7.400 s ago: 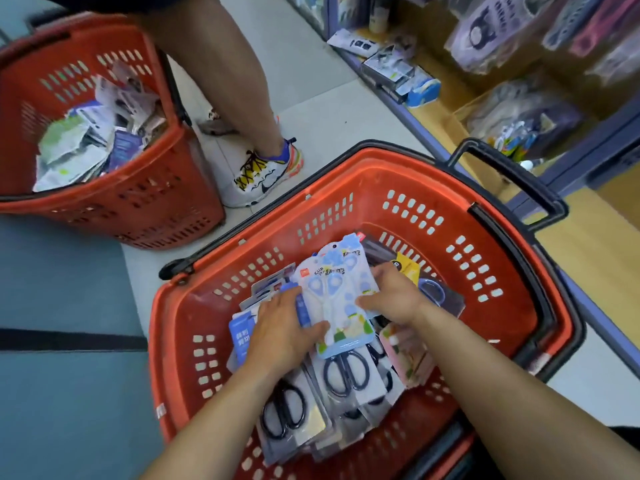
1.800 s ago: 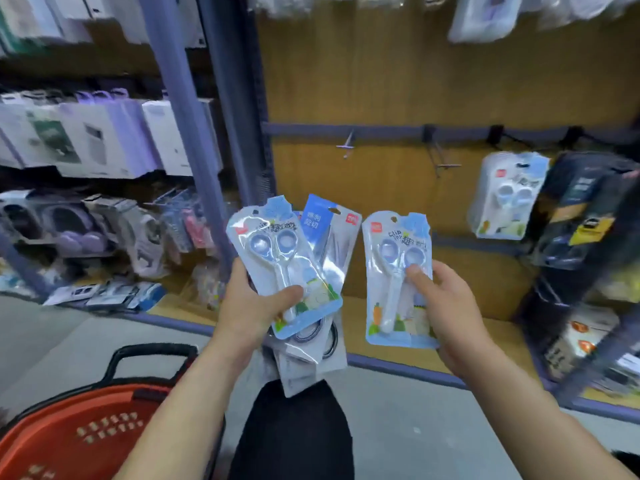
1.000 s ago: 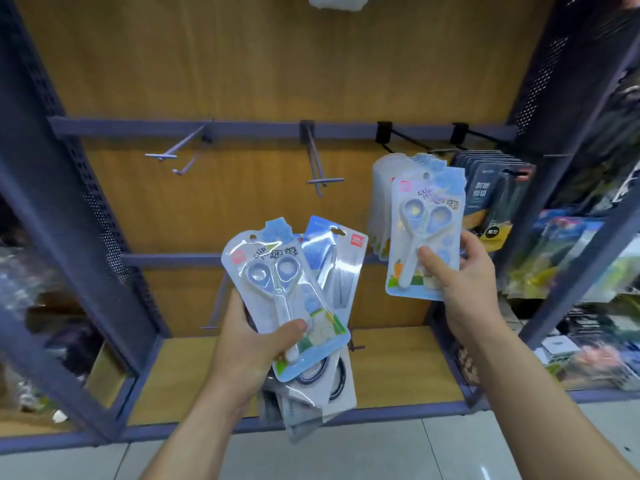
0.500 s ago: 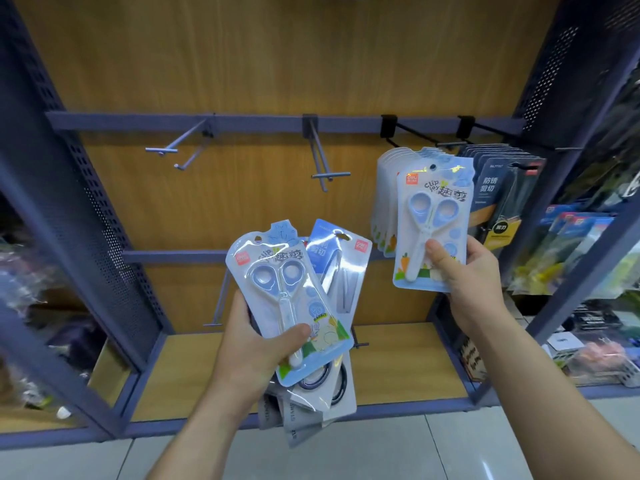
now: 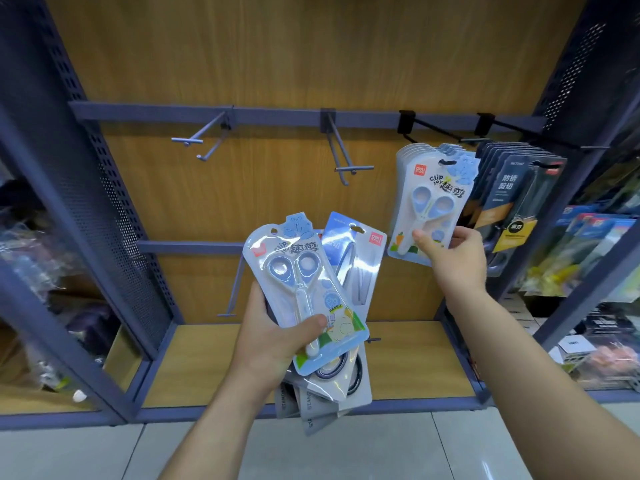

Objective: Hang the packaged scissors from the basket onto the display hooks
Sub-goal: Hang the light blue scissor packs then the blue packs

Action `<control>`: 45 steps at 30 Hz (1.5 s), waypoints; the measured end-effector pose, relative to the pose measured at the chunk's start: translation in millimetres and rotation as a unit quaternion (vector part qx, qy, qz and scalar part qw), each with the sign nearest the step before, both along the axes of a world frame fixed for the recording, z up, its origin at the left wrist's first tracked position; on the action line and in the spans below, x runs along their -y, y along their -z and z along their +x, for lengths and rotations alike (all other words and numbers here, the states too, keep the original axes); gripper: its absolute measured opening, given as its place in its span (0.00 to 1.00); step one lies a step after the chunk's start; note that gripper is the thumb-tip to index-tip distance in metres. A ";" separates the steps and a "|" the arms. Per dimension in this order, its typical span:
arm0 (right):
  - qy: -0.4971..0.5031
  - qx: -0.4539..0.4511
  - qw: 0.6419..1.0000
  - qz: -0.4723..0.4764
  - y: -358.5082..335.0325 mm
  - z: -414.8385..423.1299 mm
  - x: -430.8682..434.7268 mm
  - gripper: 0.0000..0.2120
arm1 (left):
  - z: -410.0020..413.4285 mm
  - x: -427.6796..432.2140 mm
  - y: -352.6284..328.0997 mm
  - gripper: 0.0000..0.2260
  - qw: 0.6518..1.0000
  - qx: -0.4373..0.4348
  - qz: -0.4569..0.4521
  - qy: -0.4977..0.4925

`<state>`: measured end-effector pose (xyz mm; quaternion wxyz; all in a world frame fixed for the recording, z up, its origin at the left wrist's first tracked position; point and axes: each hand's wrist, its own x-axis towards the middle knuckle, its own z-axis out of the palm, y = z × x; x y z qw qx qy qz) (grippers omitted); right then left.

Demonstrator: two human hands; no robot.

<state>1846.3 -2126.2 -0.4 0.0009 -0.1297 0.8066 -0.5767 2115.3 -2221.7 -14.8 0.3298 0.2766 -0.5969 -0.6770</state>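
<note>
Now, wood-backed shelving (image 5: 277, 57) over tiled floor (image 5: 381, 452); right hand (image 5: 453, 258) pinches a scissors pack (image 5: 429, 199), black hook (image 5: 433, 131) just above its fingers (image 5: 464, 240); left hand (image 5: 273, 344) clasps a fanned stack (image 5: 304, 282), rear packs (image 5: 311, 410) mostly hidden.

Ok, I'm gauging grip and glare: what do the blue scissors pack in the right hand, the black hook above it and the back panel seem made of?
Scissors pack: printed card under clear plastic, slightly glossy by its sheen. Black hook: thin wire, probably coated metal, matte. Back panel: wood-grain board, likely laminate, faint sheen.
</note>
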 end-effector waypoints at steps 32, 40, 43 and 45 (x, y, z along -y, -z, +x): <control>-0.208 0.171 0.955 -0.128 32.3 158.4 -15.7 0.10 | 0.9 0.4 4.7 0.37 0.999 -0.032 0.010 -0.010; -0.218 0.206 0.945 -0.131 23.7 153.9 -17.2 0.17 | 3.3 -4.5 0.7 0.35 0.999 -0.020 0.022 -0.017; -0.194 0.219 0.941 -0.172 23.9 158.2 -16.5 0.16 | 4.1 -6.6 0.1 0.35 1.000 -0.013 0.021 -0.012; -0.186 0.224 0.939 -0.183 23.8 160.2 -16.5 0.15 | 3.8 -6.3 1.6 0.33 1.000 -0.003 0.017 -0.011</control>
